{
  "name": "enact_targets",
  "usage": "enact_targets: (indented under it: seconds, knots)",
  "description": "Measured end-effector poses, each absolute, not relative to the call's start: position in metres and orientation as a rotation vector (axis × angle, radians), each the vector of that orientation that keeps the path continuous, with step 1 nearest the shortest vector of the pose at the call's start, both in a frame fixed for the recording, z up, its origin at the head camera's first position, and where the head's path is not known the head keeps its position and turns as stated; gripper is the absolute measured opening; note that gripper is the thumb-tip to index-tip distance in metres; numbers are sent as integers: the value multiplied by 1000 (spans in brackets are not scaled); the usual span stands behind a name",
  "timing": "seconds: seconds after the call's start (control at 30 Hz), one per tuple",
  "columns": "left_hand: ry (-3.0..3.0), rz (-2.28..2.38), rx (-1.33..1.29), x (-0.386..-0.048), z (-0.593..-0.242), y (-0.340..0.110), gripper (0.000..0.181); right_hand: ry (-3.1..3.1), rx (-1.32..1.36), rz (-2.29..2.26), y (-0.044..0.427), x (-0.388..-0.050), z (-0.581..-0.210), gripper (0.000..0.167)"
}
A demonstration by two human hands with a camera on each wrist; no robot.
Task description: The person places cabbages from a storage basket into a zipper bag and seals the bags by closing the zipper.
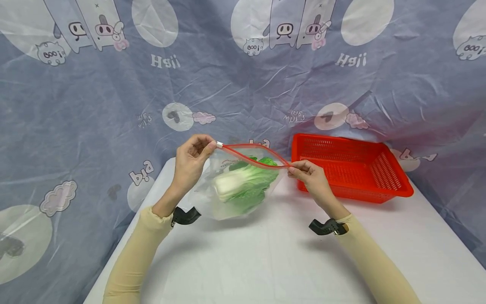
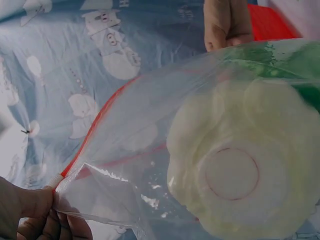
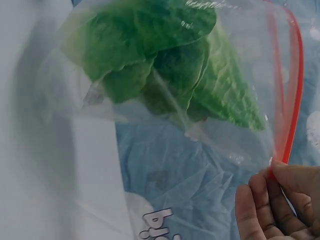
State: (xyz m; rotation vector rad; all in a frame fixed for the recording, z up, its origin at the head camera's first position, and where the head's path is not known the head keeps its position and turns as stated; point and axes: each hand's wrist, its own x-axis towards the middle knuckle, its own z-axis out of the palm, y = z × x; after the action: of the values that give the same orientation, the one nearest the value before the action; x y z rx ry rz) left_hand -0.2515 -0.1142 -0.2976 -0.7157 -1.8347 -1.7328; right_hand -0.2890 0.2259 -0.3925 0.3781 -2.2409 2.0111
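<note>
A clear zipper bag [image 1: 228, 209] with a red zip edge hangs between both hands above the table. Inside lies a napa cabbage [image 1: 243, 181], white base to the left and green leaves to the right. My left hand [image 1: 191, 158] pinches the bag's left top corner, beside the white slider [image 1: 219, 145]. The right corner of the red edge is pinched by my right hand [image 1: 311, 177]. Between the hands the bag's mouth gapes. The left wrist view shows the cabbage's round base [image 2: 232, 172] through the plastic; the right wrist view shows its leaves [image 3: 150, 55].
A red perforated plastic basket [image 1: 395, 195] stands at the back right of the white table [image 1: 243, 270]. Behind the table hangs a grey-blue printed cloth [image 1: 212, 80]. Black bands [image 1: 186, 216] are on both wrists.
</note>
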Motion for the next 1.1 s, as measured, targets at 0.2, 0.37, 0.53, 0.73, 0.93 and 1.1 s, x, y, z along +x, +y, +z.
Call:
enact_targets:
  seconds: [0.2,0.37,0.53,0.73,0.93,1.1]
  knots:
    - [-1932,-1592,-770,-234,-283,-101,9,-2346,329,1968,218,-305,-407,32]
    - [-2048,-1478,-752,-237,-284,-91,9,-2299,390,1906,212,-307,-405,29]
    - [-2117,-1445,-787,-251,-299,-79,11,-2205,538,1734,197,-284,-370,27]
    - [-2141,-1437,-836,-252,-315,-63,11,-2125,856,1528,161,-250,-328,29]
    - [-2092,-1480,-849,-249,-326,-48,8,-2066,989,1415,140,-237,-319,21]
    - [-2070,-1514,-803,-243,-332,-42,6,-2039,978,1412,136,-235,-321,13]
